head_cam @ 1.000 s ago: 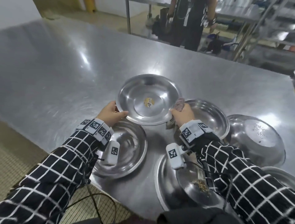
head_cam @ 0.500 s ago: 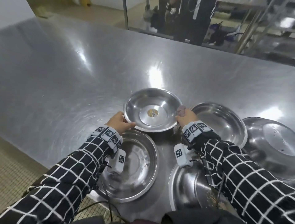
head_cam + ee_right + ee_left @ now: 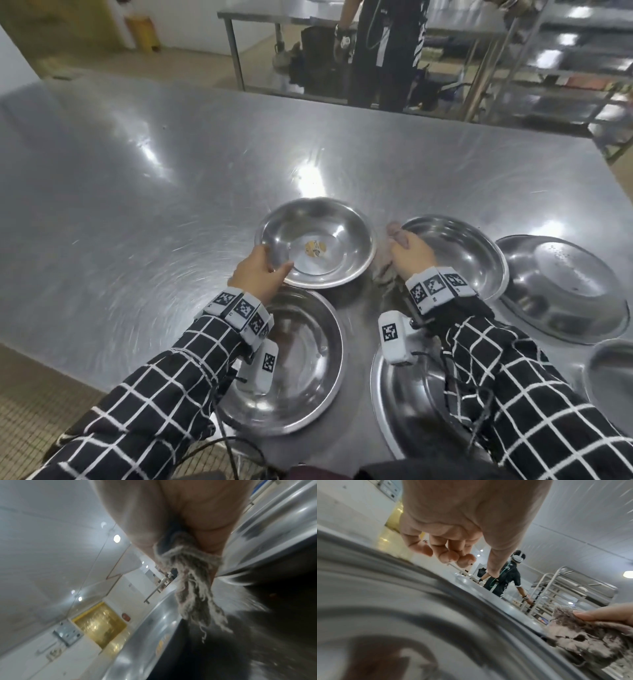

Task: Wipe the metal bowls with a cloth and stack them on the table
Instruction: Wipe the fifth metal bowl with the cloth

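Note:
A metal bowl with a yellow sticker [image 3: 315, 243] stands upright on the steel table [image 3: 137, 205]. My left hand [image 3: 274, 261] is at its near-left rim, thumb stretched over the edge. In the left wrist view this hand [image 3: 477, 566] has loosely curled fingers with nothing between them and the thumb. My right hand [image 3: 407, 250] sits just right of that bowl, apart from its rim, and grips a fuzzy grey-pink cloth [image 3: 394, 233]. The cloth [image 3: 188, 574] hangs from the fist in the right wrist view, and the cloth [image 3: 582, 635] also shows beside the bowl in the left wrist view.
Other metal bowls lie around my hands: one [image 3: 459, 253] behind my right hand, an upturned one [image 3: 561, 287] at far right, one [image 3: 301, 359] under my left wrist, one [image 3: 404, 394] under my right wrist. A person [image 3: 383, 51] stands beyond the table by steel racks [image 3: 565, 61].
Both hands carried the sticker bowl away from me and it now stands on the table. My right hand has come off its rim, still holding the cloth.

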A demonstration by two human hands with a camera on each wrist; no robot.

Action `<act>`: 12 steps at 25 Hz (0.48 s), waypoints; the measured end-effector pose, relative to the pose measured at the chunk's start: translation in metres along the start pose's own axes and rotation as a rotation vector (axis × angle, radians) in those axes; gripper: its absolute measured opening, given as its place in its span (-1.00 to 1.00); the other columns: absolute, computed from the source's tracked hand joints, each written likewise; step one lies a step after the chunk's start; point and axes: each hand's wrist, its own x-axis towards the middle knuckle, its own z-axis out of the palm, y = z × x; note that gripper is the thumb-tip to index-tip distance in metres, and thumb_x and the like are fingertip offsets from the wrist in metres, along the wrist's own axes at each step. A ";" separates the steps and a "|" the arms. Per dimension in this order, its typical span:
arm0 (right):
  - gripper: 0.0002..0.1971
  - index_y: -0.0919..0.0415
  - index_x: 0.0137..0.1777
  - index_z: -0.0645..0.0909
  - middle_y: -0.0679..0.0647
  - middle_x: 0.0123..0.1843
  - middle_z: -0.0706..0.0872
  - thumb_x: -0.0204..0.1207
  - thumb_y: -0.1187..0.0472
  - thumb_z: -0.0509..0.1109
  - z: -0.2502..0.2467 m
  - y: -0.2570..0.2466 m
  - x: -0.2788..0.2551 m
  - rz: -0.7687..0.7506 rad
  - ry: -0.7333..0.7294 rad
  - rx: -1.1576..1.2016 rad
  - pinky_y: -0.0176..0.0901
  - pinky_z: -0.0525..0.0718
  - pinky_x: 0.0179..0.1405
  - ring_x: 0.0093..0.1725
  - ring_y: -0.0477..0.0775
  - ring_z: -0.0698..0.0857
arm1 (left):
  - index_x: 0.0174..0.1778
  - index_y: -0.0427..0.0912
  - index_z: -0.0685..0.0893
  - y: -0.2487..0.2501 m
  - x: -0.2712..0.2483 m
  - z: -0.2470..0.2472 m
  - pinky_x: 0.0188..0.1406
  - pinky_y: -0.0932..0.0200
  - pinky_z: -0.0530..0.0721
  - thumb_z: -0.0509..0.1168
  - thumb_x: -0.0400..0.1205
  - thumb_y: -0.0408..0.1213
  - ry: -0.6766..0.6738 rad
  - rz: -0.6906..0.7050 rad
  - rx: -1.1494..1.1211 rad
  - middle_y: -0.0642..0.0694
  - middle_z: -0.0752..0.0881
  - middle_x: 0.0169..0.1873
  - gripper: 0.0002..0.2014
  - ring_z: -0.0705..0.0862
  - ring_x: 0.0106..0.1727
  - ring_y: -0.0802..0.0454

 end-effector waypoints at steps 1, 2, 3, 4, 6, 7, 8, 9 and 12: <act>-0.76 0.28 0.20 0.52 0.11 -0.22 0.60 0.72 0.22 0.07 -0.012 0.006 -0.006 0.017 0.037 0.036 -0.35 0.50 -0.48 -0.36 -0.02 0.56 | 0.44 -0.12 0.42 0.012 -0.004 0.000 0.19 -0.02 0.58 0.29 0.60 0.07 -0.038 0.040 -0.017 -0.04 0.68 -0.05 -0.46 0.65 0.06 -0.06; -0.77 0.26 0.16 0.51 0.06 -0.28 0.55 0.73 0.18 0.07 -0.026 0.013 -0.016 0.031 0.081 0.067 -0.40 0.44 -0.55 -0.41 -0.09 0.50 | 0.45 -0.13 0.42 0.026 -0.008 0.003 0.21 0.02 0.56 0.28 0.61 0.08 -0.084 0.077 -0.021 -0.09 0.69 0.04 -0.45 0.65 0.12 -0.07; -0.77 0.22 0.15 0.51 0.04 -0.27 0.55 0.73 0.12 0.09 -0.042 0.025 -0.024 0.049 0.123 0.092 -0.39 0.43 -0.51 -0.41 -0.11 0.48 | 0.46 -0.13 0.42 0.043 -0.013 0.008 0.25 0.03 0.54 0.26 0.61 0.10 -0.126 0.114 -0.005 -0.10 0.69 0.10 -0.43 0.64 0.18 -0.08; -0.77 0.18 0.13 0.51 0.04 -0.25 0.56 0.72 0.08 0.10 -0.059 0.035 -0.033 0.061 0.167 0.099 -0.29 0.45 -0.43 -0.38 -0.08 0.50 | 0.46 -0.12 0.42 0.061 -0.017 0.016 0.31 0.01 0.51 0.25 0.61 0.12 -0.163 0.148 0.021 -0.11 0.68 0.15 -0.42 0.62 0.24 -0.09; -0.75 0.19 0.09 0.53 0.10 -0.16 0.62 0.71 0.03 0.13 -0.093 0.060 -0.046 0.104 0.227 0.090 -0.16 0.53 -0.35 -0.28 0.07 0.56 | 0.46 -0.12 0.42 0.102 -0.029 0.034 0.36 0.01 0.46 0.22 0.61 0.16 -0.244 0.224 0.091 -0.14 0.65 0.24 -0.42 0.58 0.32 -0.12; -0.72 0.22 0.12 0.54 0.15 -0.09 0.65 0.70 0.04 0.12 -0.109 0.076 -0.050 0.126 0.246 0.078 -0.12 0.60 -0.28 -0.20 0.15 0.60 | 0.46 -0.16 0.43 0.122 -0.035 0.046 0.32 0.05 0.47 0.20 0.63 0.15 -0.299 0.267 0.120 -0.16 0.64 0.26 -0.42 0.57 0.31 -0.12; -0.71 0.24 0.15 0.56 0.17 -0.04 0.65 0.70 0.06 0.12 -0.127 0.088 -0.057 0.146 0.264 0.056 -0.08 0.61 -0.16 -0.10 0.22 0.63 | 0.45 -0.19 0.43 0.143 -0.042 0.059 0.27 0.06 0.49 0.18 0.65 0.12 -0.354 0.307 0.139 -0.18 0.64 0.26 -0.43 0.59 0.28 -0.11; -0.72 0.27 0.15 0.58 0.18 -0.02 0.64 0.69 0.11 0.12 -0.142 0.099 -0.061 0.169 0.276 0.028 -0.04 0.55 -0.09 0.00 0.27 0.64 | 0.43 -0.23 0.45 0.160 -0.046 0.070 0.24 0.05 0.53 0.17 0.66 0.09 -0.407 0.334 0.146 -0.19 0.65 0.24 -0.46 0.62 0.24 -0.11; -0.69 0.41 0.22 0.60 0.32 0.11 0.66 0.67 0.23 0.13 -0.195 0.140 -0.073 0.243 0.293 -0.024 0.05 0.51 0.03 0.22 0.39 0.60 | 0.32 -0.26 0.51 0.212 -0.058 0.121 0.24 0.00 0.61 0.17 0.68 -0.03 -0.549 0.359 0.106 -0.18 0.69 0.14 -0.58 0.67 0.12 -0.11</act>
